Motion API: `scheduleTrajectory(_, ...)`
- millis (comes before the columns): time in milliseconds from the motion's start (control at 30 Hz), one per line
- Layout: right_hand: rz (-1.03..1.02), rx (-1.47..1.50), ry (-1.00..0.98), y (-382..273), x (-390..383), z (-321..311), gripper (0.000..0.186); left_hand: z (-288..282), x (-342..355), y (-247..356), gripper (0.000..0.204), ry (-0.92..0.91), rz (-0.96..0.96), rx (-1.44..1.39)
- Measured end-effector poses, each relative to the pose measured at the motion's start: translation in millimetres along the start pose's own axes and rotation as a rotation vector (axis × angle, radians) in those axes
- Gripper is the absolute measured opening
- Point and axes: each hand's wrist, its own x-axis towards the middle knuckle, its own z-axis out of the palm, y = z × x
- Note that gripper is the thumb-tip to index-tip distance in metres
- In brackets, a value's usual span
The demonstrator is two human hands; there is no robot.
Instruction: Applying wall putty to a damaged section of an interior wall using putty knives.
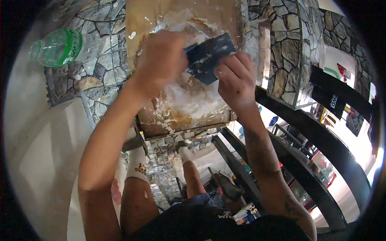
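My right hand [238,76] grips the lower right edge of a flat, dark blue-black rectangular sheet [210,56] streaked with white residue. Whether it is sandpaper or a thin plate I cannot tell. Motion smears my left hand [164,60], which is beside the sheet's left edge; its fingers and anything in them cannot be made out. Beneath both hands lies a brown wooden board [140,18] with whitish smears, dust and flaking patches across it.
A clear plastic bottle [64,47] with a green label lies on the stone-patterned surface [108,78] at left. Black slats [305,124] run along the right, beside a stone-patterned pillar [286,52]. My feet and legs [138,168] are below the board.
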Motion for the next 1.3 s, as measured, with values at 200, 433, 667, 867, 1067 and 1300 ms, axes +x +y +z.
scheduleTrajectory(200, 0.772, 0.005, 0.038, 4.4, -21.8, -25.8, 0.023, -12.1, -14.5, -20.8, 0.02, 0.202, -0.487, -0.087)
scheduleTrajectory(433, 1.265, 0.531, 0.195, -5.8, -44.5, -5.6, 0.022, -12.2, -33.9, 6.5, 0.021, 0.184, -0.553, -0.235)
scheduleTrajectory(667, 1.094, 0.569, 0.284, -19.5, -22.3, 16.3, 0.029, -9.7, -35.8, 62.0, 0.028, -0.108, -0.43, 0.047)
scheduleTrajectory(867, 0.989, 0.561, 0.145, -41.3, -9.8, 27.3, 0.03, 10.3, -29.5, 53.8, 0.03, -0.037, -0.311, 0.052)
scheduleTrajectory(1067, 1.052, 0.531, 0.004, -46.0, -15.1, 1.2, 0.029, 15.7, -24.9, 16.7, 0.024, 0.046, -0.456, 0.095)
scheduleTrajectory(1300, 0.856, 0.222, -0.089, -56.4, -33.7, -40.1, 0.035, 12.6, -43.1, -12.9, 0.018, 0.3, -0.752, -0.479)
